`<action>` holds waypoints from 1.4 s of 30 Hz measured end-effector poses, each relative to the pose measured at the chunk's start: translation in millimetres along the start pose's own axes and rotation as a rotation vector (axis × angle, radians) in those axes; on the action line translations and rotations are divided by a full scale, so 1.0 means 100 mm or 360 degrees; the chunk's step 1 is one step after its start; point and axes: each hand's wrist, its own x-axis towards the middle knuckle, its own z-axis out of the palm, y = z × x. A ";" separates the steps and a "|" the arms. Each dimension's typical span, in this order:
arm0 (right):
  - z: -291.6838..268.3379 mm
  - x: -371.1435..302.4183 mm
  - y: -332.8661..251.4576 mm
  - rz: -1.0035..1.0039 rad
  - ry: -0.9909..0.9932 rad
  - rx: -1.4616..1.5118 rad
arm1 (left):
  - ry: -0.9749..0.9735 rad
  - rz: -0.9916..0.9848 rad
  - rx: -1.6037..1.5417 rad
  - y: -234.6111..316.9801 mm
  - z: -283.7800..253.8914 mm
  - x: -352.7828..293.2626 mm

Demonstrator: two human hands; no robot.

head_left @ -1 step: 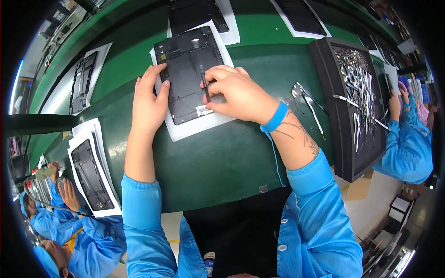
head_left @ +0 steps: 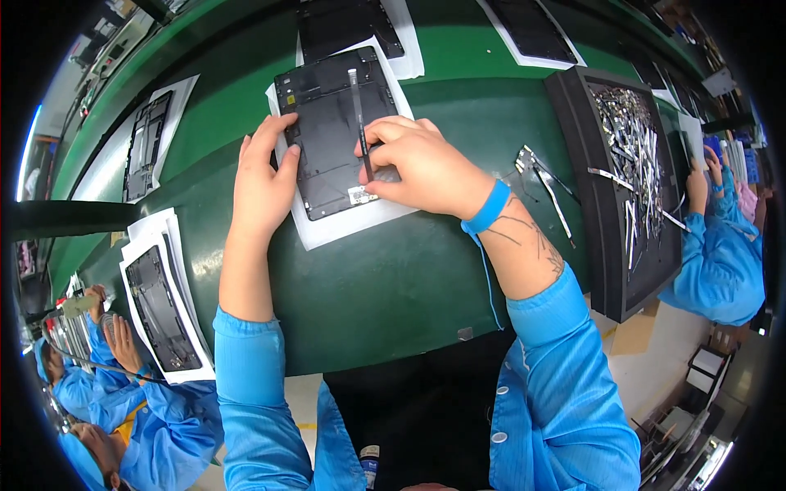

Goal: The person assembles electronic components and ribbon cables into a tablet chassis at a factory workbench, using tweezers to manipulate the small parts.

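A black tablet-like device housing (head_left: 327, 102) lies on white sheets (head_left: 319, 237) before me. My left hand (head_left: 268, 168) rests along its left edge, thumb and fingers apart. My right hand (head_left: 413, 164) is over the housing's right side and pinches a thin dark flex cable (head_left: 358, 110). The cable runs lengthwise over the housing, its silvery end away from me. Beside my right fingertips is a small white label (head_left: 360, 195) on the near part of the housing. The fingers cover part of the cable's lower end.
Right of me stands a black foam tray (head_left: 602, 270) heaped with flex cables (head_left: 630, 147). A few loose cables (head_left: 544, 184) lie left of it. More housings on paper lie at the far side and left (head_left: 164, 307). Co-workers in blue sit left (head_left: 164, 430) and right (head_left: 712, 270).
The cable's far end now shows clearly as a straight strip over the housing, where it was faint before. The housing and my hands have shifted very slightly to the right.
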 end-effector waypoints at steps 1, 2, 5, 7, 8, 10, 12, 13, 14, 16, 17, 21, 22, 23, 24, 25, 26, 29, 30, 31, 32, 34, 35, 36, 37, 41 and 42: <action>-0.03 0.00 -0.02 0.0036 -0.0066 0.0012 | 0.0002 0.0000 -0.0001 -0.02 -0.01 0.00; -0.05 0.01 -0.02 0.0073 -0.0132 0.0024 | -0.0045 -0.0066 -0.0240 -0.05 -0.01 0.01; -0.02 0.02 -0.02 0.0003 -0.0058 0.0046 | -0.0057 -0.0116 -0.0859 -0.07 0.01 0.00; -0.04 0.02 -0.06 0.0023 -0.0047 0.0061 | -0.0028 -0.0097 -0.1249 -0.04 0.05 0.00; -0.04 0.02 -0.07 0.0041 -0.0035 0.0076 | 0.0022 -0.0099 -0.1307 -0.01 0.06 0.00; -0.02 0.01 -0.07 0.0019 0.0019 0.0054 | 0.0067 -0.0099 -0.1365 0.09 0.10 0.01; -0.01 0.01 -0.08 -0.0007 0.0075 0.0035 | 0.0235 -0.0360 -0.1761 0.21 0.13 -0.02; -0.02 0.02 -0.10 0.0009 0.0067 0.0019 | 0.0199 -0.0465 -0.1778 0.11 0.15 -0.03; -0.03 0.02 -0.12 0.0025 0.0058 0.0004 | 0.0199 -0.0465 -0.1773 0.07 0.14 -0.02; -0.02 0.03 -0.12 0.0012 0.0091 0.0038 | 0.0102 -0.0644 -0.1839 0.03 0.14 -0.01; -0.01 0.04 -0.13 -0.0004 0.0121 0.0073 | 0.0103 -0.0642 -0.1838 0.04 0.15 -0.01; -0.01 0.05 -0.10 -0.0024 0.0055 0.0144 | 0.0164 -0.0475 -0.1224 0.13 0.26 -0.05; 0.00 0.04 -0.09 -0.0024 0.0085 0.0152 | 0.0194 -0.0483 -0.1042 0.14 0.26 -0.06; 0.00 0.04 -0.09 -0.0023 0.0115 0.0159 | 0.0180 -0.0451 -0.0969 0.14 0.27 -0.06; -0.01 0.04 -0.10 -0.0026 0.0113 0.0160 | 0.0184 -0.0452 -0.0968 0.16 0.25 -0.06; -0.02 0.05 -0.10 -0.0028 0.0108 0.0167 | 0.0166 -0.0468 -0.1060 0.20 0.23 -0.06; -0.02 0.05 -0.11 -0.0028 0.0105 0.0173 | 0.0146 -0.0483 -0.1152 0.23 0.21 -0.05; -0.02 0.05 -0.11 0.0032 0.0140 0.0127 | 0.0224 -0.0399 -0.1260 0.10 0.27 -0.07; -0.02 0.05 -0.11 0.0033 0.0142 0.0126 | 0.0222 -0.0397 -0.1260 0.12 0.25 -0.06; -0.02 0.04 -0.10 0.0076 0.0158 0.0141 | 0.0196 -0.0391 -0.1297 0.16 0.22 -0.06; -0.03 0.03 -0.10 0.0120 0.0173 0.0156 | 0.0169 -0.0386 -0.1334 0.18 0.21 -0.05; -0.03 0.04 -0.10 0.0122 0.0183 0.0190 | 0.0193 -0.0410 -0.1352 0.16 0.20 -0.06; -0.03 0.05 -0.11 0.0122 0.0192 0.0223 | 0.0219 -0.0433 -0.1371 0.15 0.20 -0.07; -0.04 0.04 -0.10 0.0126 0.0192 0.0222 | 0.0216 -0.0434 -0.1373 0.16 0.21 -0.07; -0.04 0.03 -0.10 0.0112 0.0160 0.0219 | 0.0204 -0.0432 -0.1388 0.17 0.21 -0.06; -0.06 0.02 -0.07 0.0056 0.0114 0.0170 | 0.0202 -0.0432 -0.1371 0.16 0.25 -0.07; -0.06 0.03 -0.05 0.0056 0.0115 0.0170 | 0.0201 -0.0431 -0.1371 0.16 0.25 -0.07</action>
